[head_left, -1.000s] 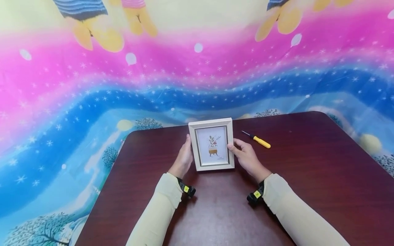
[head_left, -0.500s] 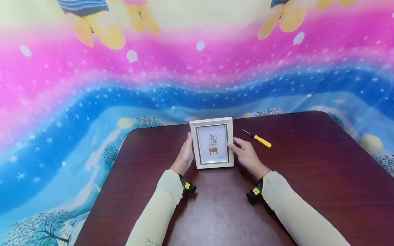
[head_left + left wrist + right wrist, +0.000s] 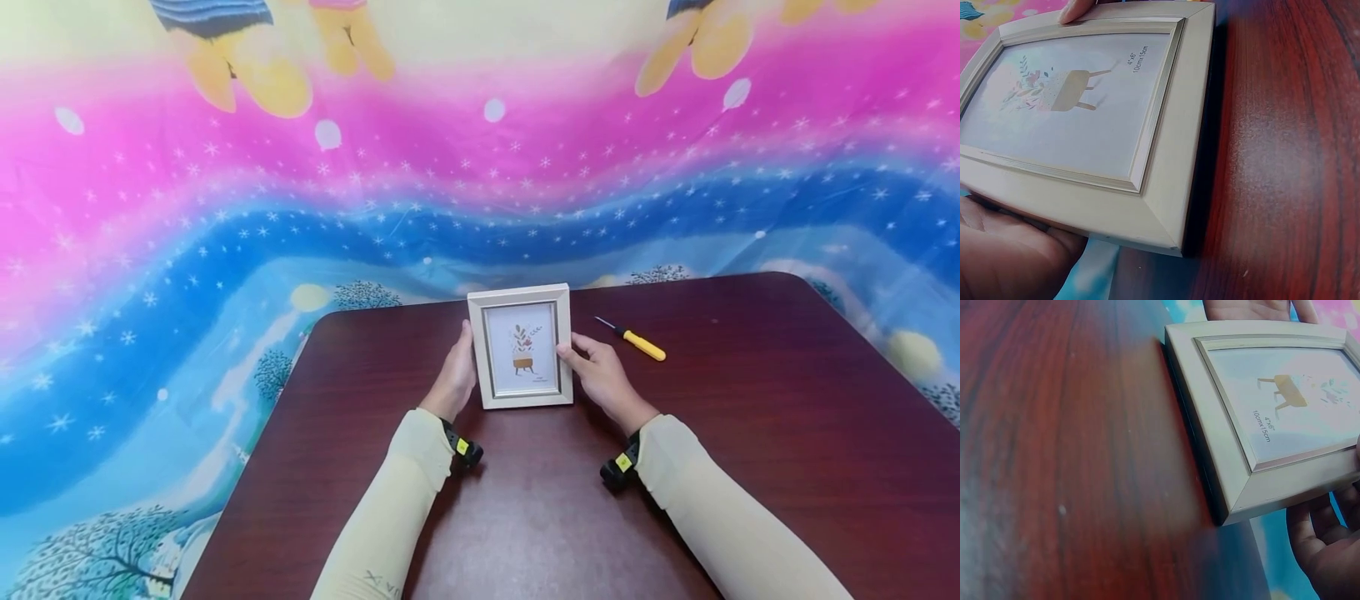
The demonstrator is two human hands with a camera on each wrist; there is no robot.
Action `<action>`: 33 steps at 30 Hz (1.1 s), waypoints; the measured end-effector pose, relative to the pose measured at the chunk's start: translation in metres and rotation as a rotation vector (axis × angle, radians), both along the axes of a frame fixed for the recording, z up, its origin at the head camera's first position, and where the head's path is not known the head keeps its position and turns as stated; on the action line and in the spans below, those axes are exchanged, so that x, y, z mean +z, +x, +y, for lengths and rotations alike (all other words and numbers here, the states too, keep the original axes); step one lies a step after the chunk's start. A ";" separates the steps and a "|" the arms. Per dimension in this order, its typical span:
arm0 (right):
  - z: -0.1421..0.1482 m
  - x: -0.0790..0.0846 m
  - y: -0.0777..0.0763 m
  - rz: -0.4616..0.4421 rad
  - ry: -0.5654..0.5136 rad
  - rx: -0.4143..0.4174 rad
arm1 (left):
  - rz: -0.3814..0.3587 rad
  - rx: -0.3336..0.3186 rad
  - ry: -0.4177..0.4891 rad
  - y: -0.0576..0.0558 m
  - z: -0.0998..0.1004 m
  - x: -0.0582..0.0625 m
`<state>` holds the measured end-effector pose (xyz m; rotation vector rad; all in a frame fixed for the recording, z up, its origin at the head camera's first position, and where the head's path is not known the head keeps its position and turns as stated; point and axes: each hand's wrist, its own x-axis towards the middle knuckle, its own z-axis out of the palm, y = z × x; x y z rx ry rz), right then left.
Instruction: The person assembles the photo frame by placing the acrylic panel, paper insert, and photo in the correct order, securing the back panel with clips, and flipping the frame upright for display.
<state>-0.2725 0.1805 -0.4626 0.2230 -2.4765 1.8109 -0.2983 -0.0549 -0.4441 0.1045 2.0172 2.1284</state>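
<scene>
A cream picture frame (image 3: 522, 346) stands nearly upright between my two hands, its front facing me. Behind its pane is a print of a plant in a legged brown pot. My left hand (image 3: 453, 375) holds the frame's left edge, its fingers partly hidden by the frame. On the opposite side my right hand (image 3: 606, 377) grips the right edge, thumb on the front and fingers behind. Size lettering shows in a corner of the print (image 3: 1104, 137) in the left wrist view. The frame's bottom edge (image 3: 1200, 444) is right at the tabletop in the right wrist view.
A screwdriver (image 3: 633, 339) with a yellow handle lies on the dark red-brown table (image 3: 787, 400), right of the frame. A colourful printed cloth (image 3: 480, 183) hangs behind the table's far edge. Black straps with small cameras (image 3: 619, 471) sit on both wrists.
The head view has drifted slightly, shifting everything a little to the right. Both hands keep their hold on the picture frame, which stays almost in the same place on the table.
</scene>
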 end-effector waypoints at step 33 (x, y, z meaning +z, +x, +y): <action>0.000 -0.001 0.001 -0.027 -0.018 0.019 | 0.003 0.116 -0.057 0.006 0.004 -0.006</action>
